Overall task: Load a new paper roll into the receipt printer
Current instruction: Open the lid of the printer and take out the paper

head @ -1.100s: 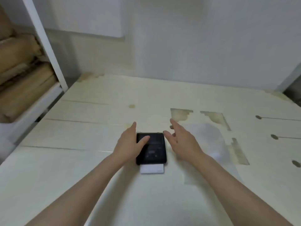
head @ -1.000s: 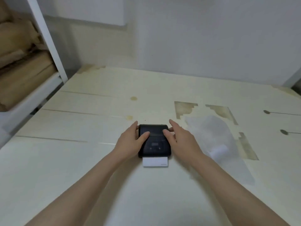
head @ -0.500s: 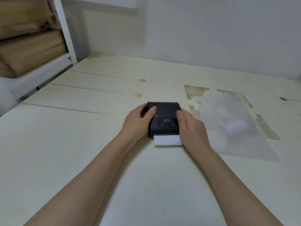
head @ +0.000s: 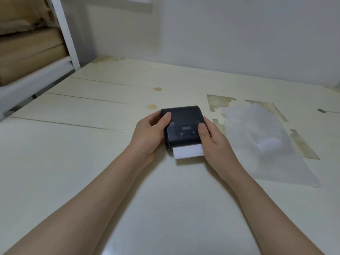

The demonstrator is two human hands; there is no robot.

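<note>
A small black receipt printer [head: 184, 124] lies on the pale wooden table [head: 92, 162], lid closed, with a short strip of white paper [head: 187, 152] sticking out of its near edge. My left hand [head: 150, 134] grips its left side, thumb on the top left corner. My right hand [head: 214, 144] grips the right side, thumb resting on the top by the buttons. A white paper roll [head: 269, 144] lies inside a translucent plastic bag [head: 261, 137] just right of the printer.
A white shelf frame [head: 66, 34] with brown cardboard [head: 27, 52] stands at the far left. A white wall runs along the table's back edge. Peeled patches [head: 219, 103] mark the tabletop behind the bag.
Both hands went from hovering open over the printer to gripping its two sides. The view has come closer to the printer and tilted lower.
</note>
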